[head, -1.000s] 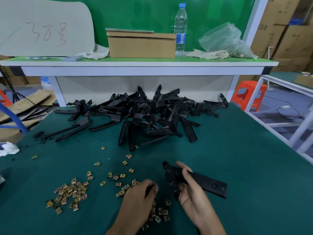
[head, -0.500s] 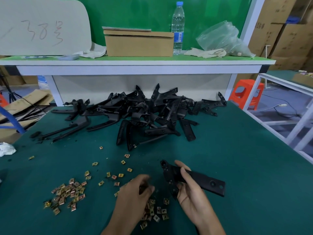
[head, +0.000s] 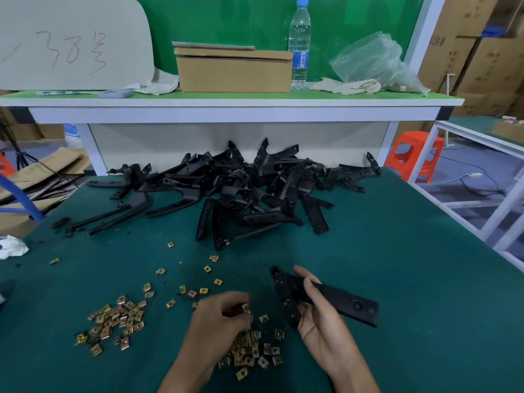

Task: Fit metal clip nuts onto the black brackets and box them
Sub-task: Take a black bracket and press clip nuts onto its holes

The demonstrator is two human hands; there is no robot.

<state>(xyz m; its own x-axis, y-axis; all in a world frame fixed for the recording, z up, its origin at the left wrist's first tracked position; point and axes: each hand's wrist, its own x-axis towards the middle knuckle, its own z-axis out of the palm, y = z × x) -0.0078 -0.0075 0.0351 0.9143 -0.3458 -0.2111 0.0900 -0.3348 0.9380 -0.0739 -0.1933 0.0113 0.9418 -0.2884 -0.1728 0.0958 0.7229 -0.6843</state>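
Dark green felt covers the table [head: 397, 279], and both hands work low in the middle of the frame. The right hand [head: 320, 321] grips a black bracket [head: 344, 300]: the thumb lies across its upper face and the fingers curl beneath, so the flat bar slants from centre toward the lower right, its holed end free of the hand. The left hand [head: 218, 321] sits just left of it, fingers curled, pinching a single clip nut [head: 244, 308] at the fingertips; the nut is close to the bracket's near end but not touching it. The two hands are apart, with a strip of felt between them. Under and below the left hand lies a heap of clip nuts [head: 252, 354], brass-coloured, and a second heap [head: 113, 321] rests to the lower left, with loose nuts scattered between them and toward the centre. Above, in the middle of the frame, a pile of black brackets [head: 249, 191] sprawls against the far edge of the table. On the raised shelf [head: 226, 104] at the top stand a closed cardboard box [head: 234, 72], a water bottle [head: 299, 43] just to its right and a crumpled plastic bag [head: 374, 61] further right. A grey board [head: 71, 43] with handwriting fills the upper left, and an orange stool [head: 414, 154] stands at the right edge.
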